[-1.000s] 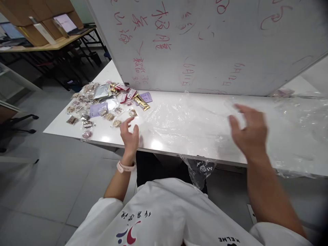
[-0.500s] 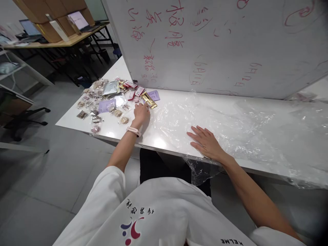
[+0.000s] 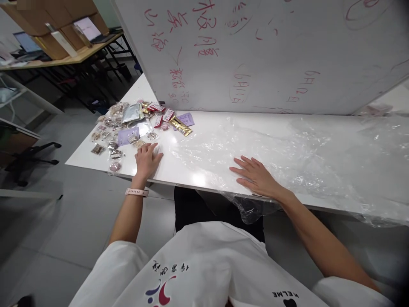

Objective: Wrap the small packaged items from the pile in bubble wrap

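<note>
My left hand [image 3: 147, 160] rests low over the near edge of a pile of small wrapped snacks, fingers a little bent and thumb spread away. Its fingertips are beside a wrapped round biscuit [image 3: 139, 143]; what lies beneath the palm is hidden. My right hand [image 3: 255, 175] lies flat with fingers spread on a sheet of clear plastic film [image 3: 217, 145]. Beyond my left hand are a purple packet [image 3: 128, 136], a silver pouch [image 3: 131, 113], a gold packet [image 3: 180, 126] and red-and-white packets [image 3: 168, 114].
The white table [image 3: 179, 166] holds the pile at its left end and crumpled film across the right, some hanging over the front edge. A whiteboard [image 3: 271, 55] with red writing stands along the back. Laptops and cardboard boxes [image 3: 64, 42] occupy a wooden desk at far left.
My left hand has moved left and nearer to me, from beside the gold packet to the biscuits at the pile's front. My right hand stays on the film. The view has shifted slightly.
</note>
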Demonstrator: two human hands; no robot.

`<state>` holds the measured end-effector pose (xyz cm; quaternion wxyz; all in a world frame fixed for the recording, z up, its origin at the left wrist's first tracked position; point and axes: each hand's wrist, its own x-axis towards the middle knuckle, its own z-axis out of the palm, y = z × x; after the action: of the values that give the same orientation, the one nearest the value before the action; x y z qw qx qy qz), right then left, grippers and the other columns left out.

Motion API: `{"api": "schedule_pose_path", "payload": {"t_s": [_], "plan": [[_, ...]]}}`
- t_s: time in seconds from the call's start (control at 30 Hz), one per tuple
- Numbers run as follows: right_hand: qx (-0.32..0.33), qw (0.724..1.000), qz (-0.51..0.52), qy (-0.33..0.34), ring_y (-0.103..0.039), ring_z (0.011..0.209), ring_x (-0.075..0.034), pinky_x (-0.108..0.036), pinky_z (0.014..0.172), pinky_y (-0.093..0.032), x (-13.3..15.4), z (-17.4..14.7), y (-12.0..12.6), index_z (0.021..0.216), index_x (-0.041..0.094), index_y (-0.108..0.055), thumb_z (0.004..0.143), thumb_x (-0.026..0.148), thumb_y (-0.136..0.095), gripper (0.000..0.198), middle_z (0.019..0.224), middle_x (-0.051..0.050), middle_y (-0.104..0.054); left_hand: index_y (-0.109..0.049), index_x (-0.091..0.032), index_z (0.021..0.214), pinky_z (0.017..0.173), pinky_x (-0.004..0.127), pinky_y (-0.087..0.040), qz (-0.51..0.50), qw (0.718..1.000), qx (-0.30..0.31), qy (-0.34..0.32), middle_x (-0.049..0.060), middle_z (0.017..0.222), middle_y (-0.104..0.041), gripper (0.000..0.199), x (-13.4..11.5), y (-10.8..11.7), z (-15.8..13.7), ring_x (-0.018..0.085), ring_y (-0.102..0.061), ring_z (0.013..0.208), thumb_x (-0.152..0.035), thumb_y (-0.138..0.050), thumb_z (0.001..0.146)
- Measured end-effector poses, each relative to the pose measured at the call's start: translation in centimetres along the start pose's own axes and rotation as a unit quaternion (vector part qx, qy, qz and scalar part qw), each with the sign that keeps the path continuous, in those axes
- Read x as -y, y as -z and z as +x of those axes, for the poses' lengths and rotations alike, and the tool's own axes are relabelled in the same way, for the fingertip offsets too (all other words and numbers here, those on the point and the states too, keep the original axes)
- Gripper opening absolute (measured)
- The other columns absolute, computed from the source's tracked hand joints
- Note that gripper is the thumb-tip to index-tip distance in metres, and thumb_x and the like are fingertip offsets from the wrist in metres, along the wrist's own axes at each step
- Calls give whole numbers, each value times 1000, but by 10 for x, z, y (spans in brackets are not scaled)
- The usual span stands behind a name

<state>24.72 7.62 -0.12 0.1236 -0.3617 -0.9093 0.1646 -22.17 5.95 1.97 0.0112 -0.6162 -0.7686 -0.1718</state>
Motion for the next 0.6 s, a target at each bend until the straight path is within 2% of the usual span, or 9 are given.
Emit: {"api": "schedule_pose_path", "payload": {"t_s": [0.17,0.3,0.43,0.6], "plan": [[17,999,29,27,-24,154,-25,-55,125,-19,-4,-3,9,141,42,-57,102,55,-42,44,162,7,-34,-62,-19,130,106,47,-37,-16,998,-38,-40,15,131,-60,50,7,-10,-6,35,-46,125,-48,-60,89],[9,999,24,19,-27,153,-27,-55,124,-21,-2,-3,8,140,42,-58,102,55,-42,44,161,6,-35,-66,-17,120,100,43,-42,10,997,-62,-34,15,120,-61,41,6,-12,-5,34,-52,117,-45,-59,90],[5,1000,21,16,-27,153,-27,-55,124,-22,-1,-2,5,141,42,-57,102,56,-41,45,161,6,-35,-61,-16,124,96,41,-45,23,997,-72,-33,16,126,-58,49,5,-10,-4,33,-54,119,-48,-63,87],[12,1000,19,6,-27,152,-27,-55,123,-22,-1,1,6,140,42,-57,101,56,-43,44,161,6,-36,-59,-17,124,95,41,-48,0,997,-48,-61,15,127,-55,54,3,-8,1,31,-57,115,-48,-71,82]]}}
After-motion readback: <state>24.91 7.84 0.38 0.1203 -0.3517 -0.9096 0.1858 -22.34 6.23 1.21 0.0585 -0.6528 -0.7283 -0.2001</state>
